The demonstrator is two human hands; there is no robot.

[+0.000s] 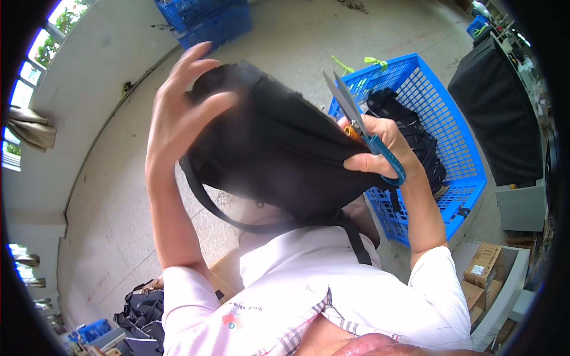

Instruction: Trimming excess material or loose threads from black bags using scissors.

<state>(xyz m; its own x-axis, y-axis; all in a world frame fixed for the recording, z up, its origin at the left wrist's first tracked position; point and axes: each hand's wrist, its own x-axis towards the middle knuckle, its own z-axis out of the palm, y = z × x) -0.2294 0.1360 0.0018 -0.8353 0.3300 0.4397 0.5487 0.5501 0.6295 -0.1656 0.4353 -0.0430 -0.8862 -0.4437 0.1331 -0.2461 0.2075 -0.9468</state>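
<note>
A black fabric bag [273,148] with a strap [208,204] hangs in front of my chest. My left hand [184,104] is at its upper left, fingers spread and thumb across the fabric, not gripped round it. On the other side my right hand [380,142] pinches the bag's edge between thumb and fingers. That same hand also carries scissors [362,127], their blue handle against the palm and blades pointing up and away, slightly apart. A small orange piece [353,133] shows beside the scissors' pivot; what it belongs to is unclear.
A blue plastic basket [469,172] holding black bags [409,124] stands on the floor to the right. Blue crates [214,26] sit at the far wall. More black bags [142,314] lie at lower left; cardboard boxes [484,264] are at lower right, below a black-covered table [496,113].
</note>
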